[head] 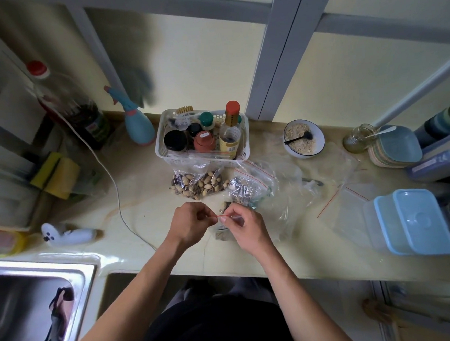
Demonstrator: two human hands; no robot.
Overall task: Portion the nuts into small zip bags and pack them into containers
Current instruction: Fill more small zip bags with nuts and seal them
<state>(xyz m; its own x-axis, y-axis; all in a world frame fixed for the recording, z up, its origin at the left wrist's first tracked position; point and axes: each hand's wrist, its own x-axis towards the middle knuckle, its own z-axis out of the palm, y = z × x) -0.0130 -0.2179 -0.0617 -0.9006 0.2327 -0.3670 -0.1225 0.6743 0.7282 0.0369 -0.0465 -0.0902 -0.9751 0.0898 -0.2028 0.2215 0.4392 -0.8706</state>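
My left hand (189, 222) and my right hand (245, 226) pinch the red zip strip of a small clear zip bag (223, 233) that hangs between them over the counter, with some nuts in its bottom. Two filled small bags of pistachios (197, 184) lie in front of the white basket. A bag of dark seeds (246, 188) lies to the right of them, on a pile of larger clear bags (286, 192). Empty zip bags (351, 206) lie further right. A clear container with a light blue lid (411, 222) stands at the counter's right end.
A white basket (162, 132) of bottles and jars stands behind the nuts. A bowl of oats (303, 139) with a black spoon is at back right, beside a glass jar (356, 140) and stacked plates (395, 147). A steel sink (35, 298) lies at front left; a white cable (113, 183) crosses the counter.
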